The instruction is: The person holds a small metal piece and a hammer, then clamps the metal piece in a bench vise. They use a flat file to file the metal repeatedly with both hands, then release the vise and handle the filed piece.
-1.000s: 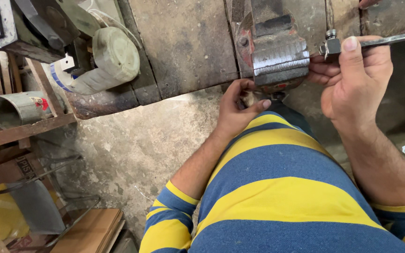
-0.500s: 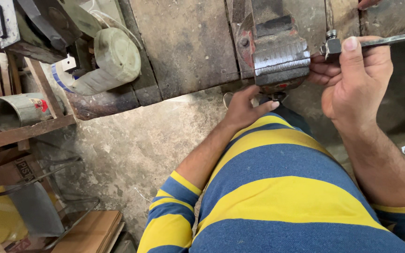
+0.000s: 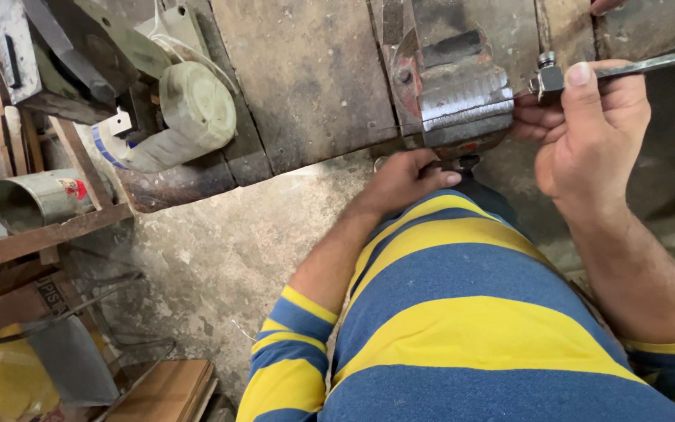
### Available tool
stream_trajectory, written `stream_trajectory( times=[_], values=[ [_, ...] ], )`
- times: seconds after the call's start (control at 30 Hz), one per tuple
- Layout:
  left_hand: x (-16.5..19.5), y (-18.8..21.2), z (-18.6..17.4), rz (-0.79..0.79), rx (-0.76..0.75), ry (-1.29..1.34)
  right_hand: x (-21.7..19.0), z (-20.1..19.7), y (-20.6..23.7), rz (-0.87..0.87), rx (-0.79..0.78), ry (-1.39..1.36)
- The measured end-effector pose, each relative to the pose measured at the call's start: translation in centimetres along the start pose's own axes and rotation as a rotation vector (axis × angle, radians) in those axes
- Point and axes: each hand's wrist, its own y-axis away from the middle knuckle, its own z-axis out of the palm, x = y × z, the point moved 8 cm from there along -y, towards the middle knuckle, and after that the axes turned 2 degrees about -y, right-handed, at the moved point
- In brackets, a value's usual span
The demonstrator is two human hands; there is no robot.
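Note:
A steel bench vise (image 3: pixel 462 98) with red-painted parts is fixed at the edge of a dark wooden workbench (image 3: pixel 306 78). My left hand (image 3: pixel 408 176) reaches under the vise, fingers curled around its handle, which is mostly hidden. My right hand (image 3: pixel 587 129) grips a flat metal bar with a nut-like fitting (image 3: pixel 552 78) on its end, thumb on top, holding it against the right side of the vise jaws. My blue and yellow striped shirt fills the lower middle.
A pale green motor-like machine (image 3: pixel 189 113) sits on the bench at the left. A metal cylinder (image 3: pixel 29 199) lies on a wooden shelf. A rough concrete floor (image 3: pixel 220 258) lies below, with a wooden board (image 3: pixel 169 391) and yellow objects (image 3: pixel 9 383) at lower left.
My left hand has shifted a little under the vise, fingers moving around the handle. My right hand and the metal bar stay in place.

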Motion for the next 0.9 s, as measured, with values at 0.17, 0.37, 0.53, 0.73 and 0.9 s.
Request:
stream_trajectory(
  times=[0.17, 0.37, 0.53, 0.73, 0.9],
  values=[
    [1.9, 1.2, -1.9, 0.090, -0.009, -0.191, -0.2, 0.3, 0.0, -0.039, -0.063, -0.004],
    [3.1, 0.7, -2.2, 0.191, -0.013, -0.219, -0.2, -0.1, -0.1, -0.029, -0.031, 0.000],
    [1.9, -0.3, -1.6, 0.176, -0.131, -0.181, -0.5, 0.2, -0.1, -0.041, -0.047, -0.007],
    [-0.5, -1.1, -0.7, 0.205, -0.252, 0.017, -0.4, 0.3, 0.1, -0.037, -0.048, -0.024],
    [-3.4, -2.2, 1.2, 0.068, -0.391, 0.313, -0.3, 0.0, 0.0, -0.031, 0.004, -0.001]
  ],
)
